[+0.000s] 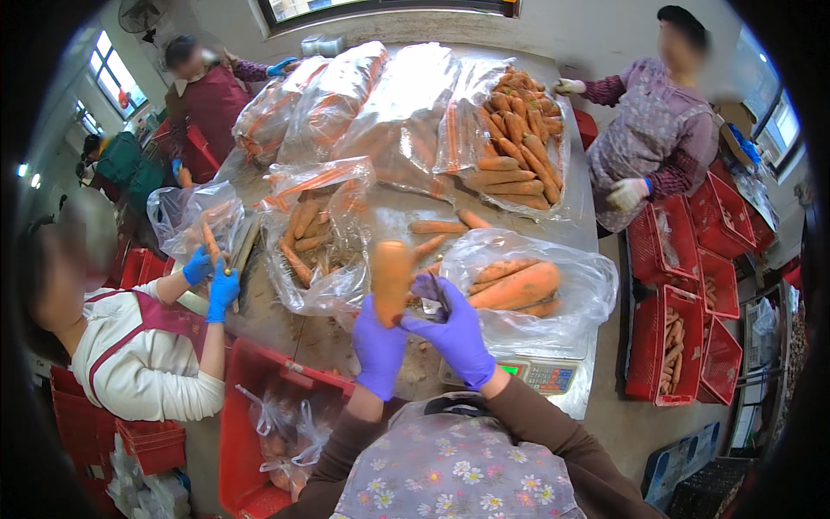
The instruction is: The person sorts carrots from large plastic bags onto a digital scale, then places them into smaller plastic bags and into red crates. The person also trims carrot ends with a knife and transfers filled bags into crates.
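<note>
Purple gloves cover both of my hands. My left hand grips a thick carrot upright by its lower end. Close against it on the right, my right hand holds a dark, thin-bladed tool, perhaps a knife; its exact kind is hard to tell. Beyond my right hand, an open clear plastic bag with large carrots lies over a digital scale. Left of the carrot in my hand is another open plastic bag with carrots inside. Loose carrots rest on the metal table behind my hands.
Large plastic sacks of carrots line the table's far side. A red crate with bagged produce stands at lower left; more red crates stand at right. Co-workers stand left, far left and right.
</note>
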Motion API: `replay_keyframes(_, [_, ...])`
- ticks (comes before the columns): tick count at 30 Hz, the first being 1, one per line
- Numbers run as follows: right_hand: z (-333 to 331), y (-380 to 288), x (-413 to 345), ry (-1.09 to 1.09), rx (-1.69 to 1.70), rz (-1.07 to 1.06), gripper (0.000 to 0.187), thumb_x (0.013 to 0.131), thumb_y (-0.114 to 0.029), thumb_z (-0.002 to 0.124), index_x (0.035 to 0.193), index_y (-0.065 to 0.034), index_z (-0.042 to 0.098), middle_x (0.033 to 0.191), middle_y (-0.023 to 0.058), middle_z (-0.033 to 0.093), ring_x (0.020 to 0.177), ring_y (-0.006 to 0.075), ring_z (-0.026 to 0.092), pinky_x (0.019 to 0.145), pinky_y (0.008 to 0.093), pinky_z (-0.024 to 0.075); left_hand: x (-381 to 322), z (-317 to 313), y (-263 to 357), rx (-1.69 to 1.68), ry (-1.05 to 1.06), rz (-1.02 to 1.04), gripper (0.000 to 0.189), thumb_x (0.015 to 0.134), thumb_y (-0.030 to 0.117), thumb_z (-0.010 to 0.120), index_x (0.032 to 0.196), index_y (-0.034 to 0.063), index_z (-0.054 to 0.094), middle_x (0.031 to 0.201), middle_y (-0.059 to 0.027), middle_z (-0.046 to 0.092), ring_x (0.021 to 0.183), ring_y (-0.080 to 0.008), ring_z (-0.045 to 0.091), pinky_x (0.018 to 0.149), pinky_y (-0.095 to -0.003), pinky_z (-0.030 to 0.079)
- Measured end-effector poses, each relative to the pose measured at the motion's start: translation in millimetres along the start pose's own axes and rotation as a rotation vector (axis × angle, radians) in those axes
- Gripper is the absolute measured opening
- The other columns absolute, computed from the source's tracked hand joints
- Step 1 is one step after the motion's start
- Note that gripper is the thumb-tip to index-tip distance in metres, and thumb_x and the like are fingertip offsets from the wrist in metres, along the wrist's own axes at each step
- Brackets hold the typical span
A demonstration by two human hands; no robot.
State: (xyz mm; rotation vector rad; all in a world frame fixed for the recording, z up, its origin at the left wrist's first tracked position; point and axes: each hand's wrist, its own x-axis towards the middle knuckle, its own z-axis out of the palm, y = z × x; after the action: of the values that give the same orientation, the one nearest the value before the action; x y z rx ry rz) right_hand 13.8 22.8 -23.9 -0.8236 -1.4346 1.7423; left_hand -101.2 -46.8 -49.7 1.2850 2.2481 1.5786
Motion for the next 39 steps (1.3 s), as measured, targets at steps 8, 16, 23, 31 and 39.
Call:
replay_keyframes(8, [-46.5,15.5,19.3,0.29,0.544,0.136,0.04,0.089,-0.028,0.067,0.12,-0.0043,0.057,0.075,-0.0074,0.052,0.053,0.0035,0.039,0.046,0.0192,0.0294,4.8,-18.1,-7.6,0.532,-0.211,0.248,0.025,0.079,0.025,0.07,0.097,0.0097,0.063,0.079,-0.013,0.063,0.071,-0.0341,0.062,0.061,-0.0424,0.048])
replay_keyframes(16, [-80.0,-8.0,23.6,0.349,0.755,0.123,0.049,0.093,-0.039,0.063,0.125,-0.0026,0.054,0.09,-0.0027,0.057,0.055,0.0025,0.036,0.047,0.0173,0.0287,16.7,-16.3,-12.1,-0.21,-0.189,-0.086,0.031,0.099,0.033,0.052,0.1,0.0034,0.061,0.08,-0.008,0.066,0.071,-0.0196,0.065,0.068,-0.0332,0.051])
replay_keyframes(23, [-113.9,0.1,13.8,0.439,0.493,-0.026,0.051,0.09,-0.031,0.066,0.129,-0.0026,0.048,0.122,0.0089,0.059,0.109,0.0193,0.06,0.094,0.03,0.048,15.9,18.3,0.6,-0.004,-0.399,0.013,0.023,0.094,0.026,0.058,0.089,0.0047,0.064,0.073,-0.0153,0.063,0.067,-0.0303,0.063,0.062,-0.0397,0.048])
replay_keyframes(31, [-176.6,-62.9,-14.8,0.288,-0.65,-0.383,0.047,0.073,-0.007,0.078,0.116,-0.0026,0.06,0.106,0.0098,0.066,0.099,0.0182,0.065,0.082,0.0317,0.0523,-1.6,46.9,31.7,0.267,-0.553,0.502,0.017,0.082,0.027,0.067,0.087,0.0113,0.068,0.082,-0.0085,0.068,0.069,-0.0294,0.063,0.064,-0.0407,0.051])
replay_keyframes(39, [-169.9,21.0,-20.3,-0.046,-1.222,-0.242,0.043,0.071,-0.006,0.071,0.112,-0.0105,0.063,0.097,0.0102,0.066,0.088,0.03,0.066,0.079,0.0395,0.0511,3.6,42.6,6.2,0.556,-0.865,0.816,0.009,0.075,0.013,0.059,0.073,0.0183,0.065,0.068,-0.0047,0.06,0.068,-0.0252,0.064,0.065,-0.0402,0.045])
